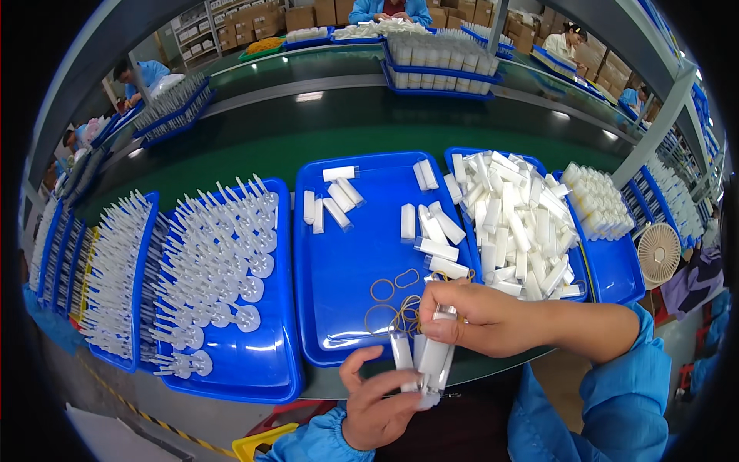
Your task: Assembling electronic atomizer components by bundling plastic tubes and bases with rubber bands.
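Over the near edge of a blue tray [354,266], both hands hold a small bundle of white rectangular pieces [436,356] in clear plastic sleeves. My left hand [379,408] curls its fingers round the lower end. My right hand [481,317] is closed at the upper end, thumb and fingers pressed against it; a rubber band at its fingers is partly hidden. Several tan rubber bands [382,289] lie in the tray beside the bundle. More white pieces [339,202] lie loose in small groups at the tray's far left and right side.
A heaped tray of white pieces [512,223] stands to the right, with clear-capped parts [596,200] beyond. Trays of clear stemmed parts [219,254] stand at left. Behind runs a green conveyor [308,127] with stacked trays [439,69]. A round fan [659,254] sits far right. Co-workers sit beyond.
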